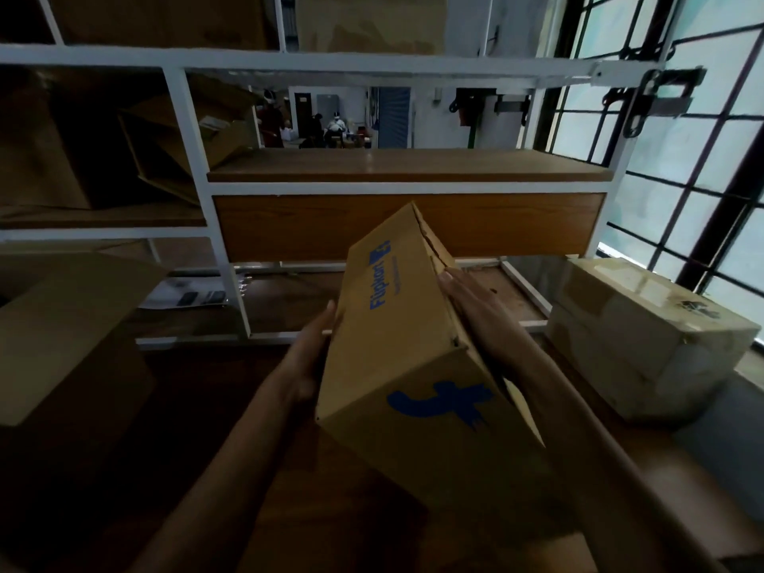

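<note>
- You held the Flipkart box (405,345) up in the air between your two hands. It was tipped, with its far end higher than its near end.
- Your right hand (475,316) lay flat and wide on the box's right side, with straight fingers over the loose flaps. I think that stopped the flaps from popping open.
- Your left hand (306,361) pressed on the other side, thumb up along the edge. Its fingers were hidden behind the box, so I cannot tell if they were curled.
- The squeeze from both sides probably held the box up.
- The wooden shelf board (409,167) was ahead of your hands and higher. The tilt probably aimed the box there.
- A taped box (645,337) sat to the right of your right hand.
</note>
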A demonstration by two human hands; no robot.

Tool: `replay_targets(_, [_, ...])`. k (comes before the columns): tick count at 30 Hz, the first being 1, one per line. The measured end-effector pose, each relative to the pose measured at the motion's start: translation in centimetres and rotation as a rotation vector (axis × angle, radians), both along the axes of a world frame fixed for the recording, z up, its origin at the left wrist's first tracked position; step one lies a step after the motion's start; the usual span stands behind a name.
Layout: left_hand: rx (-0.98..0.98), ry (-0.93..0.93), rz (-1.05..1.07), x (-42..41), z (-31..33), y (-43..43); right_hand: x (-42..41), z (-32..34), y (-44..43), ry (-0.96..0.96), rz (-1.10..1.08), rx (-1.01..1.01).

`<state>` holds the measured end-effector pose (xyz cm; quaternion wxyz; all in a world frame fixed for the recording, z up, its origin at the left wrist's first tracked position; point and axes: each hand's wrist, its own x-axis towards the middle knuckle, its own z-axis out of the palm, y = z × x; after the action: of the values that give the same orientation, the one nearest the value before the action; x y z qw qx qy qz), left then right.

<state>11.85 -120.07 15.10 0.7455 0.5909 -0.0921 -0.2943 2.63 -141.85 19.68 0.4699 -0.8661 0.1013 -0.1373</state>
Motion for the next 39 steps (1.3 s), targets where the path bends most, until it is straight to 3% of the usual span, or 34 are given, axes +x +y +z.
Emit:
replay_targets(6, [0.307, -0.107, 0.095, 1.9, -0.5, 3.0, 1.9, -4.4, 2.5, 0.054, 0.113, -0.242])
replay_targets(15, [0.217, -0.055, 0.107, 2.2, -8.4, 6.2, 4.9, -11.7, 8.7, 0.163, 0.205, -0.565])
replay_targets(20, [0.342, 0.005, 0.07, 1.8, -10.4, 6.1, 5.0, -16.1, 10.2, 0.287, 0.192, -0.728])
replay_targets(22, [0.441, -0.1, 0.069, 1.8, -10.3, 5.3, 5.2, -16.1, 10.1, 0.255, 0.174, -0.712])
replay_targets(26, [0.963, -0.663, 0.112, 1.5, -11.0, 3.8, 5.0, -15.7, 9.1, 0.177, 0.142, -0.715])
replay_targets(29, [1.136, -0.965, 0.012, 1.3, -11.1, 3.1, 4.5, -15.5, 6.7, 0.199, 0.036, -0.76])
replay_targets(32, [1.188, -0.997, -0.073, 1.6, -11.0, 2.9, 3.0, -14.8, 2.5, 0.225, -0.031, -0.725])
replay_targets(35, [1.197, -0.997, -0.039, 1.6, -10.9, 2.9, 1.0, -13.7, -1.2, 0.264, 0.088, -0.727])
replay_targets(39, [1.206, -1.058, -0.089, 1.4, -9.9, 2.2, 0.5, -10.9, -2.1, 0.483, 0.097, -0.796])
